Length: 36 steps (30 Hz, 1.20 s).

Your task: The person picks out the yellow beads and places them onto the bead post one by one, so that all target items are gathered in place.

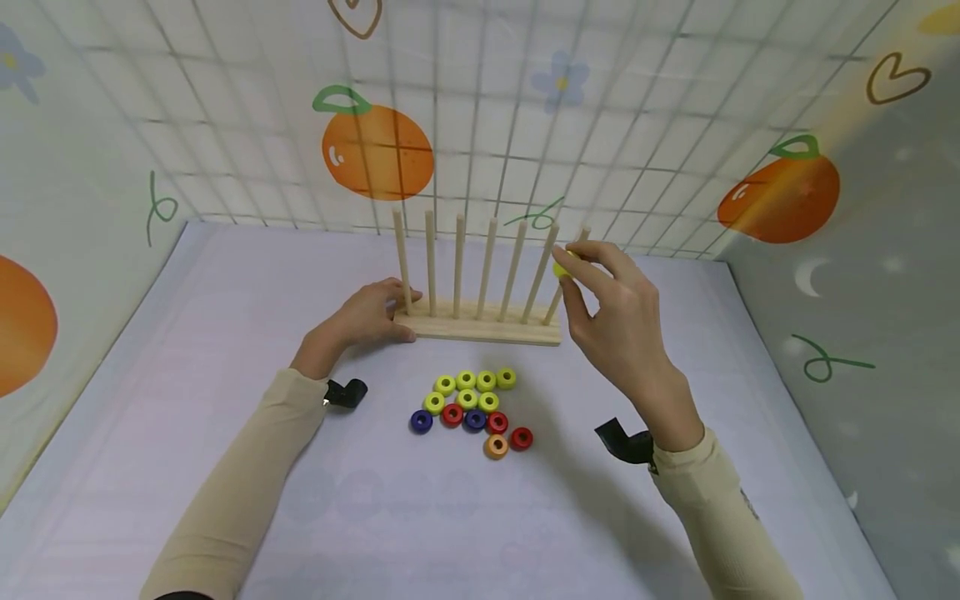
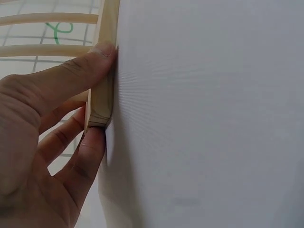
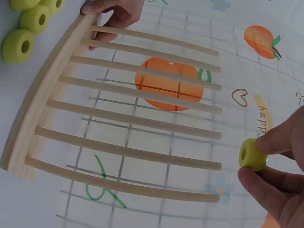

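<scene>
A wooden peg rack (image 1: 487,332), a long base with several bare upright pegs, stands across the table. My left hand (image 1: 367,315) grips the left end of its base. In the left wrist view, the thumb lies along the base's long side and fingers press on the end of the wood (image 2: 100,107). My right hand (image 1: 618,325) pinches a yellow bead (image 3: 252,155) between thumb and fingers, close to the tops of the right-hand pegs. The right wrist view shows the bead apart from the peg tips, its hole facing the pegs.
In front of the rack lie several loose yellow beads (image 1: 467,380), with red beads (image 1: 497,422), blue beads (image 1: 422,422) and one orange bead (image 1: 497,447) nearer to me. A printed cloth backdrop (image 1: 480,108) rises behind the white table (image 1: 360,517).
</scene>
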Tool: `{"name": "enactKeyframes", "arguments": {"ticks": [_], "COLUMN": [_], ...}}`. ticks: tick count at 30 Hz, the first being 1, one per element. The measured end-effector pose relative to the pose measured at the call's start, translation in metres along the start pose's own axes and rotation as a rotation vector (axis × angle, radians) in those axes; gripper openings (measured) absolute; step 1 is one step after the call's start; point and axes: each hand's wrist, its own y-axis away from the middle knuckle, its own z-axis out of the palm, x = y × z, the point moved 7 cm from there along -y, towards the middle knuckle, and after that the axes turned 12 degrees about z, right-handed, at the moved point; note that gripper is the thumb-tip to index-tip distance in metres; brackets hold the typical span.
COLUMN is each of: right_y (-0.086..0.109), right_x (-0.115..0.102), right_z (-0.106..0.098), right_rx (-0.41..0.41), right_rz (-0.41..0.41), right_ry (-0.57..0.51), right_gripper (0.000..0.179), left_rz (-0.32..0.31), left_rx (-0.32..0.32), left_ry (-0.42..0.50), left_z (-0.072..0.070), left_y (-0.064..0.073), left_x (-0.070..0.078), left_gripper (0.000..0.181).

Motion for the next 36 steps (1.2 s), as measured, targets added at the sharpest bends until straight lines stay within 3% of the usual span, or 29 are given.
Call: {"name": "enactKeyframes", "arguments": {"ticks": [9,18,29,36], "right_y": [-0.020,-0.033,-0.041,-0.048], "right_x": [0.001,0.014,0.016,0.017], "right_z": [0.002,0.009,0.014,0.024], "right_rx": [0.016,0.022,-0.009,-0.080], "right_rz": [0.001,0.033,0.038,0.054], "right_ry": [0.010,0.022,0.038,0.068], "right_gripper": [0.026,0.027,0.028,0.031], "left_rz": [0.041,0.025,0.045,0.016], "left_rx": [0.002,0.005,0.017,0.013], "left_ry": [-0.065,-0.144,-0.143,-0.143], "left_z": [0.005,0.006,0.002,0.000], "left_y": [0.002,0.002,-0.002,-0.002], "left_x": [-0.002,0.001,0.006,0.005], "left_gripper": [0.072,0.076,0.077,0.077]}}
